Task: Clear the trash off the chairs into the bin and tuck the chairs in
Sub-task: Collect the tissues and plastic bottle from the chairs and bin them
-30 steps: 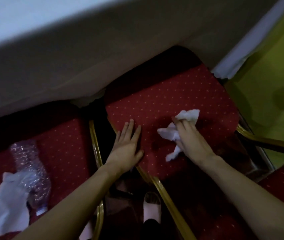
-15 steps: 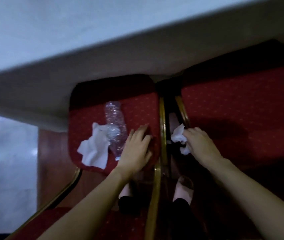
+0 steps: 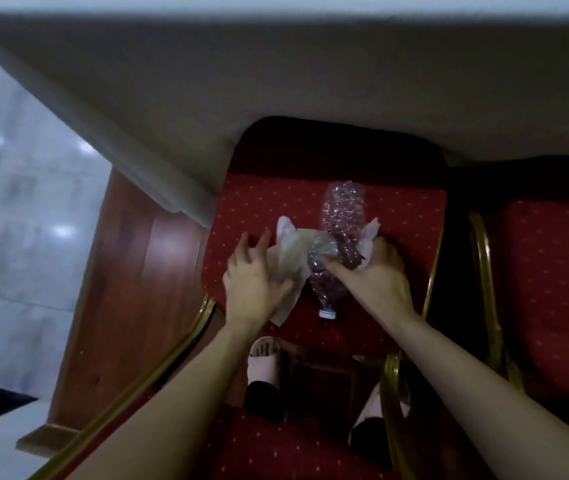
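A red dotted chair seat (image 3: 397,216) sits half under the table. On it lies a crushed clear plastic bottle (image 3: 343,216), cap toward me, beside a flat white tissue (image 3: 291,251). My left hand (image 3: 253,285) is over that tissue's left part, fingers spread and touching it. My right hand (image 3: 376,278) is closed on a second crumpled tissue (image 3: 369,235) and presses against the bottle's right side, thumb reaching across the bottle's lower body.
The white-clothed table (image 3: 310,81) overhangs the chair's far end. A second red chair (image 3: 553,278) stands close on the right, gold frames nearly touching. A wooden panel (image 3: 130,289) is at left. The chair's backrest (image 3: 276,452) and my slippered feet (image 3: 264,358) are below.
My view and both hands shifted left from the gap between the chairs onto the left chair. My right hand carried its tissue to the bottle; my left hand moved onto the flat tissue.
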{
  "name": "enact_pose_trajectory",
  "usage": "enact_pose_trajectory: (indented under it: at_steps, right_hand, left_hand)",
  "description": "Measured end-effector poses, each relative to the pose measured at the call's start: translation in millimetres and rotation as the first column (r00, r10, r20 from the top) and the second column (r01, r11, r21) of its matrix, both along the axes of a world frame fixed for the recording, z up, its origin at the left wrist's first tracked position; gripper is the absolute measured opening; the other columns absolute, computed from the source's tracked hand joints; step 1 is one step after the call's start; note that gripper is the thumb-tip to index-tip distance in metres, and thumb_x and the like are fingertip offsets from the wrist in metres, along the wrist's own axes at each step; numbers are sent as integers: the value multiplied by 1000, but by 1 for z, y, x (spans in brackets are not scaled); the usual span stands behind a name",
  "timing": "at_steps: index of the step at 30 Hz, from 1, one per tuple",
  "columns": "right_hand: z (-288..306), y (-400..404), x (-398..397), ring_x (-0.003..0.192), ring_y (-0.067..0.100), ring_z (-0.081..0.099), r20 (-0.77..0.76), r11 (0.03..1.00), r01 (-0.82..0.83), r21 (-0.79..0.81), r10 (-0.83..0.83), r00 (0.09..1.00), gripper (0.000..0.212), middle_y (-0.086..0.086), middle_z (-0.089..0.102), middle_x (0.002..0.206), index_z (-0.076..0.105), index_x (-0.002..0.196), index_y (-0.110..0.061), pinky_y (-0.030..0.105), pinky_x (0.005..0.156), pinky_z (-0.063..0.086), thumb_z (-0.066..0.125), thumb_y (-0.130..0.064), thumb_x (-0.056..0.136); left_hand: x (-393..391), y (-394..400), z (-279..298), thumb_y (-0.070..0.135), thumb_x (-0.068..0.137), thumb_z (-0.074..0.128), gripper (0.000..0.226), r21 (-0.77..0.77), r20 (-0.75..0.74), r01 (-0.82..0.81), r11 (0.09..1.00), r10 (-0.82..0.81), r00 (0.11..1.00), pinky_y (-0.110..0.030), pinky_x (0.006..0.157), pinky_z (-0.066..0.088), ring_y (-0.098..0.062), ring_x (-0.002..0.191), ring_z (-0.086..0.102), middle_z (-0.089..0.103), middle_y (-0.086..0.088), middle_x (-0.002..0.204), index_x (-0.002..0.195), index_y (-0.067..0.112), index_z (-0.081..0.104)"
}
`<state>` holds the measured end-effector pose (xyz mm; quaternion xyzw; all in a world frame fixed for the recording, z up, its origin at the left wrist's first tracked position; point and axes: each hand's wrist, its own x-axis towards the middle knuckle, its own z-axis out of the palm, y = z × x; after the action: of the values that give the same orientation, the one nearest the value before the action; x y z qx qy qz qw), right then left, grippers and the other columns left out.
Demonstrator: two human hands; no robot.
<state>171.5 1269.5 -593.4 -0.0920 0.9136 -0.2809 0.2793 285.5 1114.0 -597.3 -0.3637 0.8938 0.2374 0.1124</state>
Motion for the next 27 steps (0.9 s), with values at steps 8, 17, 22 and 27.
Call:
enact_pose_trajectory:
  at_steps: [8, 17, 22, 27]
  right_hand:
    - [3, -47, 15, 110, 37, 53, 47, 983, -70, 168, 63, 997, 93, 17, 43, 127, 32, 132, -8, 42, 82, 50, 75, -55, 65]
    - [100, -29, 62, 95, 21, 62, 177, 998, 37, 42, -44, 983, 72, 0, 62, 108, 47, 118, -21, 41, 84, 53, 78, -52, 60]
    - [228, -43, 90, 93, 20, 62, 186, 983, 167, -80, -150, 971, 66, 0, 62, 106, 49, 109, -23, 41, 83, 53, 79, -51, 56]
    - [291, -51, 133, 92, 15, 59, 105, 978, 104, -178, -87, 991, 56, -6, 60, 101, 47, 100, -26, 30, 74, 46, 80, -40, 58]
  left_hand:
    - [-3, -19, -6, 9, 90, 50, 46, -150, 69, 442, 884, -437, 897, -43, 81, 54, -37, 104, 57, 43, -14, 131, 135, 14, 42]
    - [57, -88, 59, 7, 82, 59, 18, 574, 16, -186, 798, 215, 976, -36, 69, 55, -24, 78, 69, 70, -4, 75, 73, 21, 64]
    - [68, -97, 178, 18, 79, 56, 15, 610, -66, -214, 763, 318, 946, -42, 72, 55, -21, 74, 66, 70, -9, 76, 67, 19, 66]
    - [101, -73, 251, 22, 70, 62, 22, 662, -131, -176, 729, 344, 930, -38, 70, 54, -15, 73, 63, 73, -12, 82, 84, 7, 70]
